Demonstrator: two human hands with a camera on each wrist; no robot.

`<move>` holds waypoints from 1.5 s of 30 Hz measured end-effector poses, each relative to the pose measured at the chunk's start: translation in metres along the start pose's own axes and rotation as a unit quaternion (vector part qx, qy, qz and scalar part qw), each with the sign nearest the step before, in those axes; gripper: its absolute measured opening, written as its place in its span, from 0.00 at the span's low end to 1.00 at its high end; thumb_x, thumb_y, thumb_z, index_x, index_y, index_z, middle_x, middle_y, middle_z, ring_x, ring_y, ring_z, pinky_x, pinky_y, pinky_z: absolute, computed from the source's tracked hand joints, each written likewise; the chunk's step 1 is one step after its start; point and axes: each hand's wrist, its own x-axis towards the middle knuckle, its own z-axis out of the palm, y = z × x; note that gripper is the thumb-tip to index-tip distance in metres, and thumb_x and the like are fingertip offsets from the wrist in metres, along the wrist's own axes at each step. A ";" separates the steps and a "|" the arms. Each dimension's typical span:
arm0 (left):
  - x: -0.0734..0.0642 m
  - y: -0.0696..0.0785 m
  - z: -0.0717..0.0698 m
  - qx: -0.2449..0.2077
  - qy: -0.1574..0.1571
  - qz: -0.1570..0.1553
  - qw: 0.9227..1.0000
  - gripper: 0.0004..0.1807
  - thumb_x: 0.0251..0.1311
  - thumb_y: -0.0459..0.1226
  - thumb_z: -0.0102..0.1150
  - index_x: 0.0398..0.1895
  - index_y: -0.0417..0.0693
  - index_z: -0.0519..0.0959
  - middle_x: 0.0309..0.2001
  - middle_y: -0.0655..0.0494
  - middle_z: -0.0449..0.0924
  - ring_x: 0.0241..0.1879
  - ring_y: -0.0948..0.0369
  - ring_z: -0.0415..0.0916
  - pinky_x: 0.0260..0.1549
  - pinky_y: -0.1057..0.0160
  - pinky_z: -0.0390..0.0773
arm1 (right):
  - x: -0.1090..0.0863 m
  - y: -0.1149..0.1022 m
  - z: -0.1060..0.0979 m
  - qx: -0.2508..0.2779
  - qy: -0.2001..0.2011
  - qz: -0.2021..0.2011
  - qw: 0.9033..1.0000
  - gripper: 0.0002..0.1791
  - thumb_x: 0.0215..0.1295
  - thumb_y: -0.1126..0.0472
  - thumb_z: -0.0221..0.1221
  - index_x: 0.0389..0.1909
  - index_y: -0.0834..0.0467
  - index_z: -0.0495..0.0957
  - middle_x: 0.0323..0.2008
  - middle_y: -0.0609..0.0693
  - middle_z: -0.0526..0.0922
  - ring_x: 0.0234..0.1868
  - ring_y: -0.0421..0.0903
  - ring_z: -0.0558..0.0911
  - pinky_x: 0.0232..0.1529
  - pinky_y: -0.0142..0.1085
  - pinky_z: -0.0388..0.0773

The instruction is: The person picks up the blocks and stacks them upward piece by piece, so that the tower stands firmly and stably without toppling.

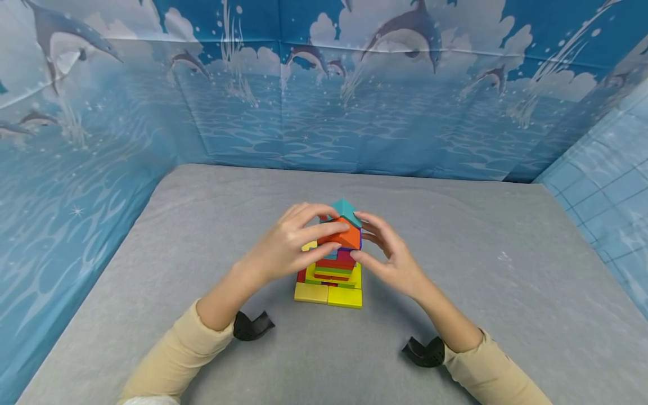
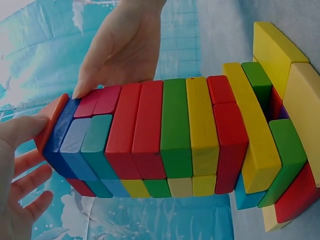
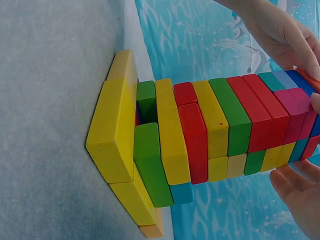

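A tall tower of coloured wooden blocks (image 1: pixel 334 264) stands upright in the middle of the table. At its upper front is an orange triangular block (image 1: pixel 348 237) against a dark blue one (image 2: pixel 62 135), with a teal triangular block (image 1: pixel 344 209) behind and higher. My left hand (image 1: pixel 288 242) pinches the orange block, thumb on its near side in the left wrist view. My right hand (image 1: pixel 392 259) curves round the tower's upper right side. Its thumb is at the magenta blocks (image 3: pixel 292 112), and its other fingers reach the far side, partly hidden.
Yellow blocks (image 1: pixel 344 297) form the low, wider base on the grey cloth-covered table (image 1: pixel 228 208). Blue dolphin-print curtains (image 1: pixel 324 112) hang behind and at the sides. A black curved wrist mount (image 1: pixel 253 326) sits by the left sleeve, another (image 1: pixel 426 353) by the right.
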 end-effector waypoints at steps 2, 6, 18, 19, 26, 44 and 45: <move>0.000 -0.001 0.002 0.002 0.007 -0.001 1.000 0.16 0.51 0.37 0.65 0.45 0.44 0.80 0.45 0.47 0.74 0.43 0.54 0.71 0.47 0.57 0.70 | 0.000 0.000 0.000 0.000 -0.001 -0.001 1.000 0.36 0.54 0.75 0.59 0.65 0.58 0.59 0.63 0.53 0.64 0.61 0.48 0.67 0.58 0.37 0.67; 0.000 -0.002 0.004 0.007 0.011 -0.008 1.000 0.15 0.54 0.40 0.63 0.45 0.45 0.80 0.48 0.46 0.73 0.47 0.53 0.70 0.49 0.56 0.69 | 0.000 0.000 0.000 -0.002 -0.001 0.002 1.000 0.36 0.54 0.75 0.59 0.64 0.58 0.59 0.63 0.53 0.64 0.61 0.48 0.67 0.58 0.37 0.67; -0.003 -0.003 0.009 -0.064 -0.006 -0.056 0.996 0.19 0.51 0.35 0.65 0.48 0.44 0.77 0.59 0.43 0.67 0.59 0.52 0.63 0.50 0.64 0.73 | 0.000 -0.001 0.000 -0.003 -0.001 0.006 1.000 0.36 0.54 0.75 0.59 0.65 0.58 0.59 0.63 0.53 0.63 0.61 0.49 0.66 0.58 0.39 0.67; -0.003 -0.003 0.009 -0.072 -0.008 -0.061 0.996 0.19 0.51 0.34 0.65 0.48 0.44 0.77 0.59 0.43 0.67 0.59 0.53 0.64 0.49 0.65 0.73 | 0.000 -0.001 0.000 -0.003 -0.001 0.006 1.000 0.36 0.54 0.75 0.59 0.65 0.58 0.59 0.63 0.53 0.63 0.61 0.49 0.66 0.58 0.39 0.67; -0.003 -0.002 0.011 -0.102 -0.001 -0.078 0.992 0.20 0.50 0.33 0.65 0.49 0.44 0.76 0.58 0.44 0.67 0.57 0.54 0.65 0.48 0.66 0.73 | 0.000 -0.001 0.000 -0.005 -0.001 0.007 1.000 0.36 0.54 0.75 0.59 0.65 0.58 0.59 0.63 0.53 0.63 0.61 0.48 0.66 0.58 0.38 0.67; -0.006 -0.005 0.015 -0.138 0.012 -0.107 0.984 0.24 0.54 0.42 0.63 0.54 0.45 0.71 0.60 0.47 0.64 0.58 0.53 0.63 0.52 0.60 0.70 | 0.000 -0.002 -0.001 -0.009 -0.007 0.024 1.000 0.37 0.54 0.75 0.59 0.66 0.58 0.57 0.64 0.53 0.62 0.62 0.49 0.65 0.59 0.43 0.65; -0.007 -0.007 0.013 -0.137 0.010 -0.112 0.984 0.26 0.55 0.46 0.61 0.56 0.46 0.70 0.61 0.47 0.63 0.59 0.54 0.62 0.54 0.58 0.68 | 0.001 -0.003 -0.002 -0.010 -0.011 0.031 0.999 0.38 0.55 0.75 0.59 0.66 0.58 0.56 0.65 0.53 0.61 0.63 0.50 0.64 0.60 0.44 0.64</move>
